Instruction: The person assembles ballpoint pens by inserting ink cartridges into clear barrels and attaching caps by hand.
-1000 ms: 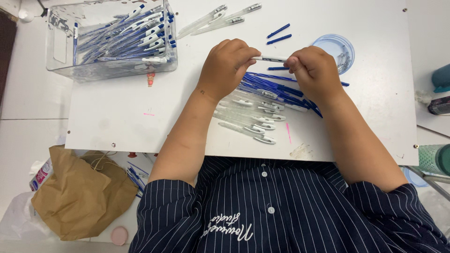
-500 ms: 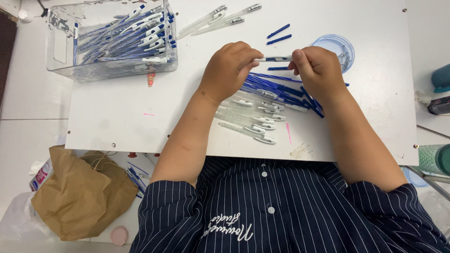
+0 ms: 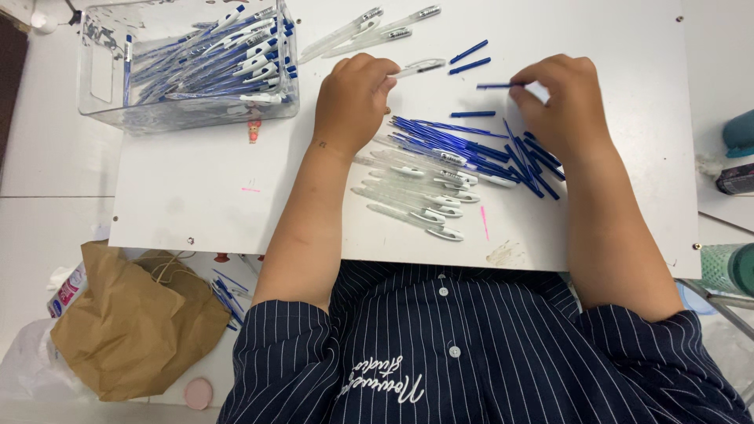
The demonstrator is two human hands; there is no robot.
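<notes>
Two hands work near the white board's (image 3: 196, 204) far edge: my left hand (image 3: 353, 98) pinches a clear pen barrel (image 3: 420, 67), my right hand (image 3: 561, 98) pinches a blue refill (image 3: 493, 85). Toward the far left corner stands a clear box (image 3: 102, 78) of pens; a brown paper bag (image 3: 129, 326) lies below the near left corner.

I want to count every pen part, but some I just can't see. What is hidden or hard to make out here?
Head view only:
- Fingertips of the left hand, curled under, hide how the clear plastic pen barrel is gripped.
- The right hand covers part of the thin blue refill.
- The piled pens in the clear plastic box overlap, so they are uncountable.
- The teal bottle is cut by the right edge.
</notes>
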